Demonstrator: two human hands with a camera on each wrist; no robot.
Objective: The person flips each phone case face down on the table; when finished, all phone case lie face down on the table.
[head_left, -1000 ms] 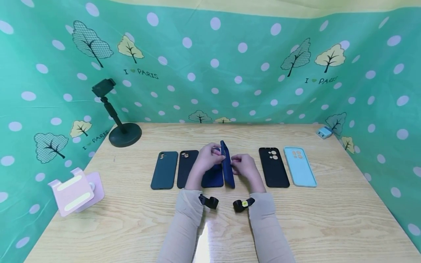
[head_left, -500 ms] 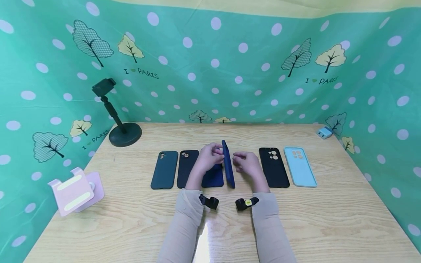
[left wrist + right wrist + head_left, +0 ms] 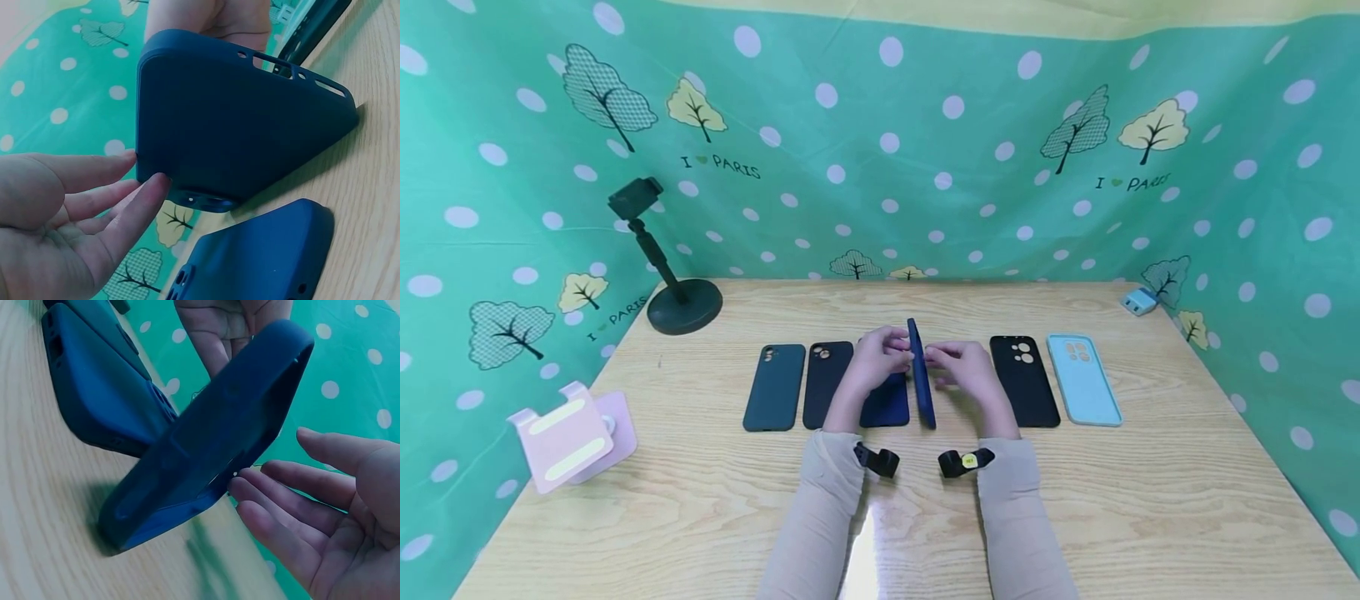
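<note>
A navy phone case [image 3: 922, 379] stands tilted up on an edge on the table, seen nearly edge-on in the head view. My left hand [image 3: 871, 362] pinches its rim near the camera cutout, thumb on the back, as the left wrist view shows. Its hollow inner side faces my right hand [image 3: 967, 371], whose fingers are loosely extended; the fingertips [image 3: 240, 486] meet or nearly meet the case's rim. Partly hidden by my left hand, another navy phone case [image 3: 886, 407] lies flat just left of the raised one.
Left of the hands lie a dark phone case [image 3: 824, 392] and a teal one [image 3: 775, 390]. On the right are a black case [image 3: 1027, 387] and a light blue case [image 3: 1086, 383]. Further out stand a black stand [image 3: 685, 306], a pink holder [image 3: 572, 437] and a charger plug [image 3: 1138, 302].
My right hand drew back slightly from the case, then came close to its rim again with fingers straighter. The raised case has turned slightly more edge-on; my left hand keeps its pinch.
</note>
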